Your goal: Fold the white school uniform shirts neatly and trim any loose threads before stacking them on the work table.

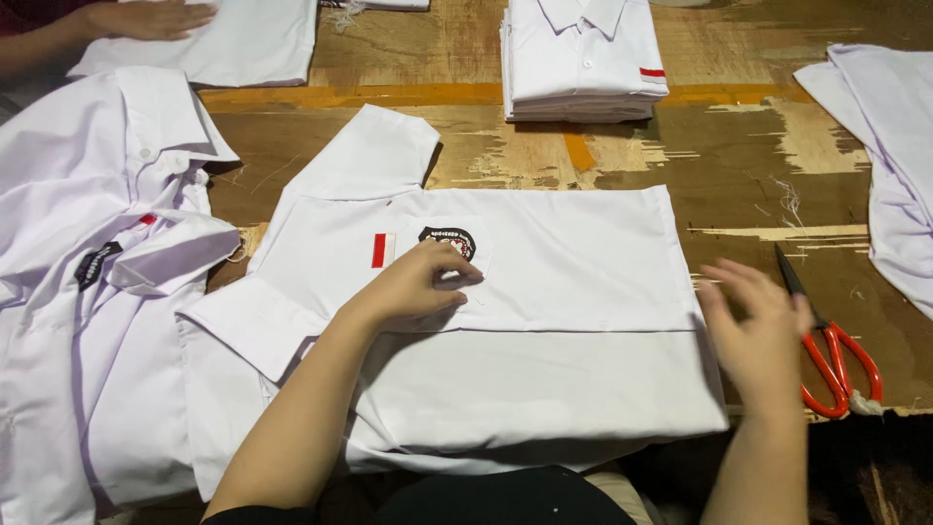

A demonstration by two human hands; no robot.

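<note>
The white shirt is laid flat, long axis left-right, collar leftward. It is pressed by the flat left hand; the right hand, grip apart, is blurred beside red scissors.

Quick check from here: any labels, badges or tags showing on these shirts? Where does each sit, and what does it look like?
Flag patch: small upright rectangle, red and white, on the middle shirt, beside the left hand.
Round badge: black edge, partly under that hand's fingers.
Dark badge: on the shirt pile at left.
Red tab: on the folded stack at the top.
</note>
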